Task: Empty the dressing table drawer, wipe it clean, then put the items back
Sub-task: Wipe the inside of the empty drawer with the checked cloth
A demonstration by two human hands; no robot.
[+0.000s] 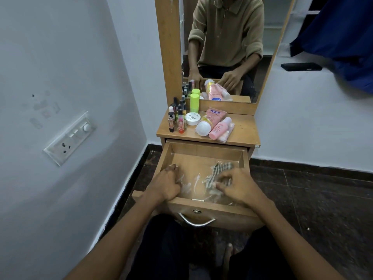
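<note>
Head view looks straight down into the pulled-out light wooden drawer (201, 156) of the dressing table, and both hands are inside it. Left hand (166, 183) sits against the drawer's left wall, fingers curled round the edge of a crumpled clear plastic bag (191, 183) lying on the drawer floor. Right hand (240, 186) hovers near the right wall, fingers bent and spread, thumb and forefinger pinching at the plastic beside a striped black-and-white packet (217, 172) that rests toward the right half. Back half of the drawer floor shows bare wood, open room behind both hands up to the rear wall. Curved metal handle (196, 221) hangs on the drawer front, just above the person's dark-trousered knees. Up on the wooden table top (246, 128) the goods stand clear of the drawer: a cluster of small nail polish bottles (177, 116) on the left, a lime-green cylindrical bottle (194, 103) behind them, a round white jar (192, 118), a white-capped tube lying flat (203, 128), and a pink lotion bottle (219, 129) on its side; the right strip of the top lies bare to its edge. Wood-framed mirror (222, 47) rises behind. White wall with a switch plate (69, 138) closes in tight on the left; dark tiled floor (312, 188) spreads open to the right.
</note>
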